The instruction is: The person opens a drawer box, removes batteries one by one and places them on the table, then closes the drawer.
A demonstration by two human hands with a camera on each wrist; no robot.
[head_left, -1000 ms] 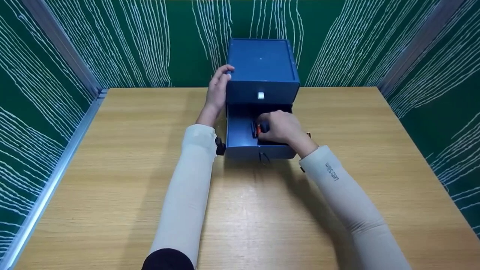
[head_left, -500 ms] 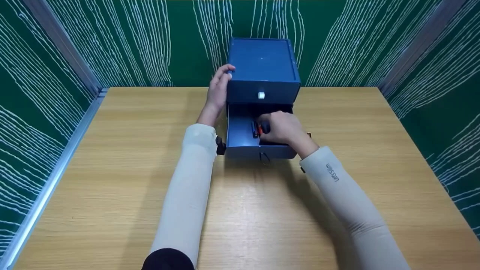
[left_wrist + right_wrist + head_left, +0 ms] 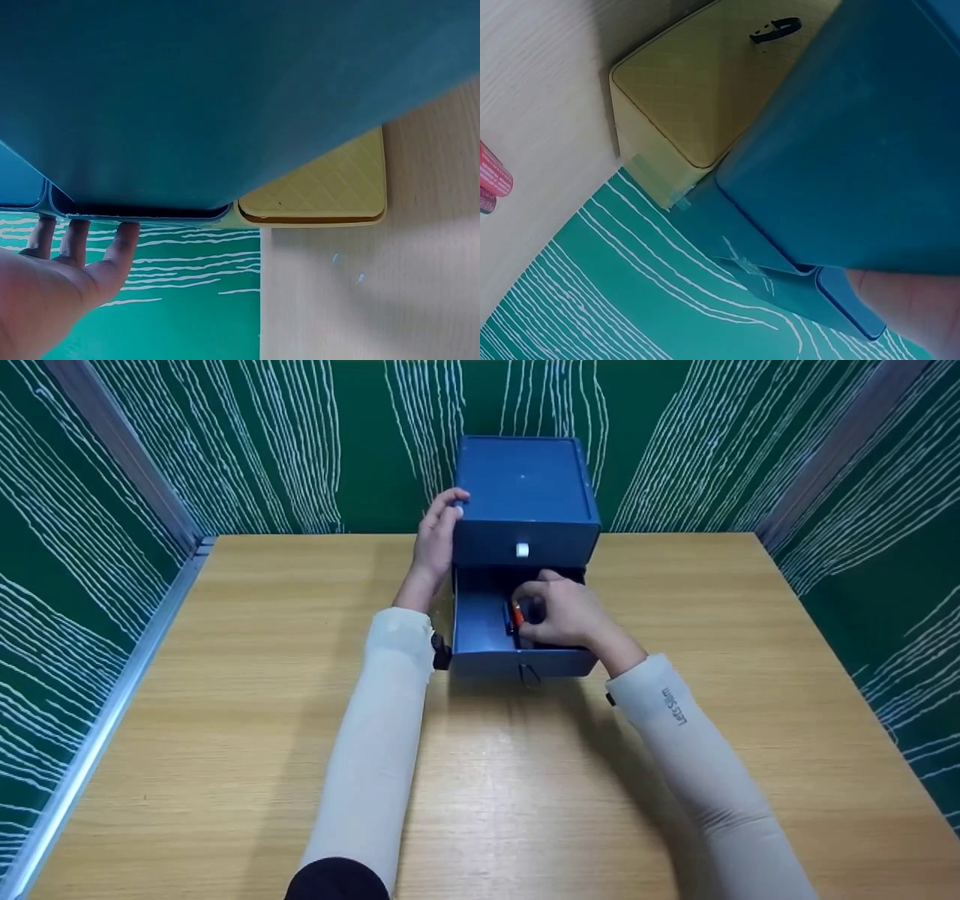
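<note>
A blue drawer cabinet (image 3: pixel 523 480) stands at the back of the wooden table, its white-knobbed top drawer (image 3: pixel 491 544) closed. The drawer below (image 3: pixel 480 641) is pulled out. My right hand (image 3: pixel 574 611) reaches into it, thumb and forefinger curled around a small orange-red and dark object (image 3: pixel 518 613). The fingers hide much of this object, so I cannot tell its kind. Beside it in the drawer lies a small dark piece (image 3: pixel 509 619). My left hand (image 3: pixel 435 540) rests against the cabinet's left side, fingertips at the top edge; the left wrist view shows its extended fingers (image 3: pixel 120 251) touching the side.
Under the open drawer is a yellow drawer (image 3: pixel 682 90) with a black loop (image 3: pixel 776 30) on its front. Red cylindrical things (image 3: pixel 493 172) lie on the table (image 3: pixel 540 75) right of the cabinet. Green walls (image 3: pixel 390 472) with white lines enclose the back and sides.
My right hand has shifted slightly right and its fingers have spread a little, with the orange-red object still at the fingertips. My left hand and the cabinet stay put.
</note>
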